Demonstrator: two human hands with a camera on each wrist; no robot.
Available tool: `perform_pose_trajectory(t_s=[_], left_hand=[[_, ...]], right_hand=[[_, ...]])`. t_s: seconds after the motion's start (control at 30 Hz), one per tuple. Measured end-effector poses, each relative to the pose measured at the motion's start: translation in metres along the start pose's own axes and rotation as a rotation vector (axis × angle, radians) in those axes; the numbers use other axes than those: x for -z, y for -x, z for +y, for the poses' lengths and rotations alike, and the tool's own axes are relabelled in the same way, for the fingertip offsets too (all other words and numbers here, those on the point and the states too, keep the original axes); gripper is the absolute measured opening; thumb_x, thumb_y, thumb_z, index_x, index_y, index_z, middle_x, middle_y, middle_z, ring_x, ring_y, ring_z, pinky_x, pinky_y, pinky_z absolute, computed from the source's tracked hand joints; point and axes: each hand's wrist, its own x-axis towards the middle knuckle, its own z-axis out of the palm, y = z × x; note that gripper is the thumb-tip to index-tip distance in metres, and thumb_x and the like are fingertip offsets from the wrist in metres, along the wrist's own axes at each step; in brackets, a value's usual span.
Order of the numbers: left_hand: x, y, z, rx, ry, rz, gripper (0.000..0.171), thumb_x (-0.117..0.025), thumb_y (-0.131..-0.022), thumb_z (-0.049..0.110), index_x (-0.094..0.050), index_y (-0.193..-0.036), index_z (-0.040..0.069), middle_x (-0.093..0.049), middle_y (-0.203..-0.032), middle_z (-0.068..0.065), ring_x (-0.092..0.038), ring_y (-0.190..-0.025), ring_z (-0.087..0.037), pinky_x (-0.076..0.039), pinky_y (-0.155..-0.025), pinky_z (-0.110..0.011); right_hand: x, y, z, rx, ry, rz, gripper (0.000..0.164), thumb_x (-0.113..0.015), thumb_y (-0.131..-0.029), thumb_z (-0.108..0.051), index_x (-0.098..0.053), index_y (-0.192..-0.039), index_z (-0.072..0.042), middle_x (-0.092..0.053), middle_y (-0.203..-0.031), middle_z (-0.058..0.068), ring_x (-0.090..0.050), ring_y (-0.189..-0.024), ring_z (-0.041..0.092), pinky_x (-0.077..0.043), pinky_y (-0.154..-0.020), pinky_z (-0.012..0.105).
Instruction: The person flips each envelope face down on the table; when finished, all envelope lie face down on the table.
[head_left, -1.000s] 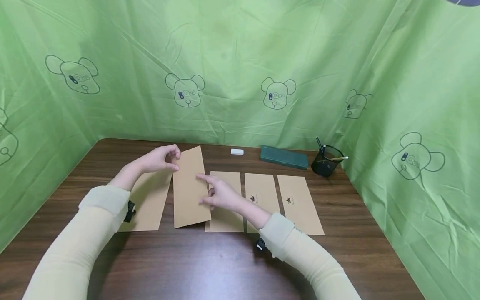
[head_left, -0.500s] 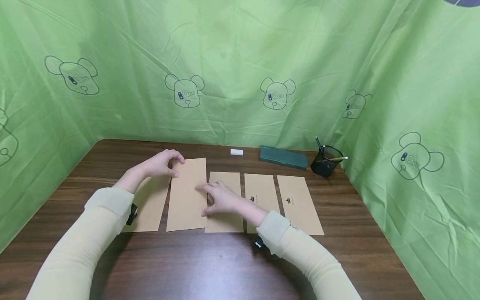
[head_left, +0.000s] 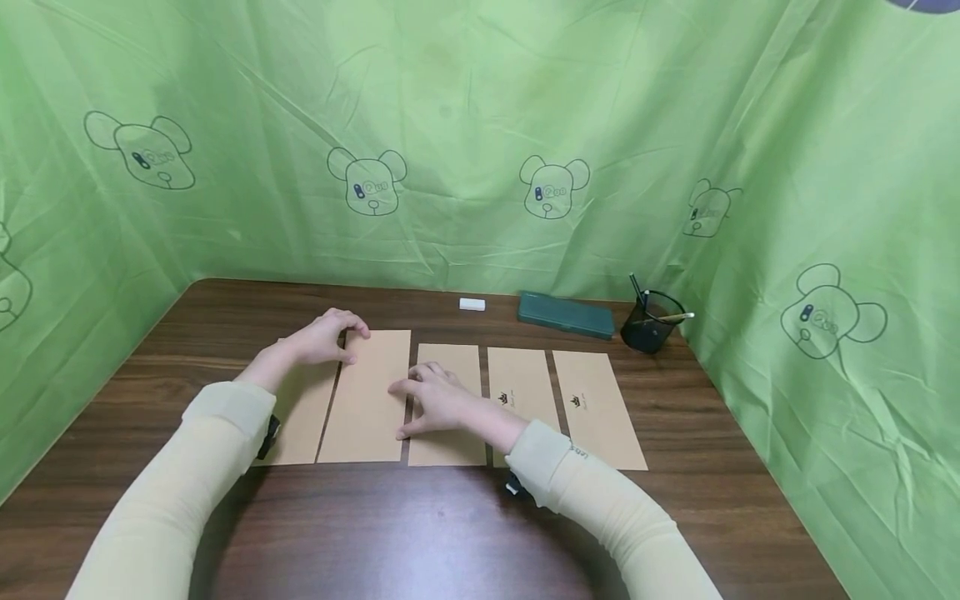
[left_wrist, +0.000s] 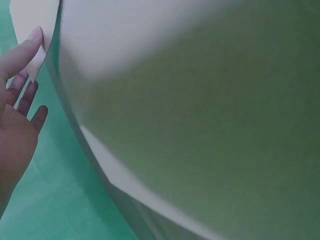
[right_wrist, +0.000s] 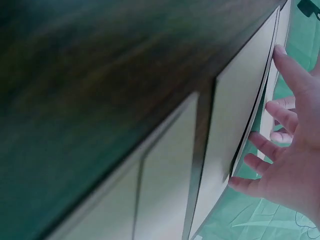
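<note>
Several plain brown kraft-paper rectangles lie side by side on the table. The second from the left, a kraft-paper rectangle (head_left: pixel 371 408), lies nearly flat between both hands. My left hand (head_left: pixel 318 340) pinches its far left corner; in the left wrist view the thumb (left_wrist: pixel 27 47) lies on the paper with fingers behind the edge. My right hand (head_left: pixel 442 404) touches its right side, index fingertip on the surface and thumb at the edge, fingers spread in the right wrist view. The leftmost rectangle (head_left: pixel 303 425) lies partly under my left wrist; the third rectangle (head_left: pixel 450 446) lies beneath my right hand.
Two rectangles further right, the fourth (head_left: pixel 521 367) and the fifth (head_left: pixel 600 425), bear small crown prints. At the back are a white eraser-like block (head_left: pixel 472 305), a dark green case (head_left: pixel 566 315) and a black mesh pen cup (head_left: pixel 649 327). Green curtains surround the table (head_left: pixel 420 533).
The second rectangle has come down from a raised, tilted pose to lie nearly flat, shifting toward me and slightly left. Both hands have lowered with it; my right fingers have spread.
</note>
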Motion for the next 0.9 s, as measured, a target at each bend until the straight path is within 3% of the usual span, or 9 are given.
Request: perform_pose_trajectory(t_s=[0.2, 0.5, 0.9], left_hand=[[-0.008, 0.000, -0.006, 0.000, -0.009, -0.018, 0.038, -0.078, -0.076, 0.008, -0.062, -0.111, 0.006, -0.062, -0.114, -0.010, -0.037, -0.124, -0.039, -0.027, -0.104, -0.056], [-0.012, 0.001, -0.010, -0.016, -0.042, -0.028, 0.037, -0.076, -0.079, 0.012, -0.063, -0.113, 0.006, -0.060, -0.120, -0.013, -0.038, -0.124, -0.040, -0.026, -0.105, -0.056], [-0.006, 0.002, 0.000, 0.001, -0.061, -0.019, 0.051, -0.077, -0.079, 0.018, -0.057, -0.124, 0.007, -0.055, -0.129, -0.013, -0.034, -0.128, -0.038, -0.023, -0.106, -0.059]], right_hand=[[0.000, 0.003, 0.002, 0.021, -0.001, 0.002, 0.075, -0.069, -0.072, -0.063, -0.049, -0.136, -0.030, -0.042, -0.137, 0.007, -0.037, -0.125, 0.023, -0.038, -0.101, 0.044], [0.000, 0.004, 0.007, 0.050, -0.002, -0.009, 0.074, -0.068, -0.074, -0.062, -0.047, -0.137, -0.028, -0.038, -0.146, 0.006, -0.032, -0.134, 0.028, -0.028, -0.109, 0.050], [0.006, 0.012, 0.013, 0.064, -0.033, -0.010, 0.078, -0.069, -0.073, -0.062, -0.045, -0.139, -0.028, -0.036, -0.148, 0.006, -0.028, -0.137, 0.027, -0.022, -0.112, 0.051]])
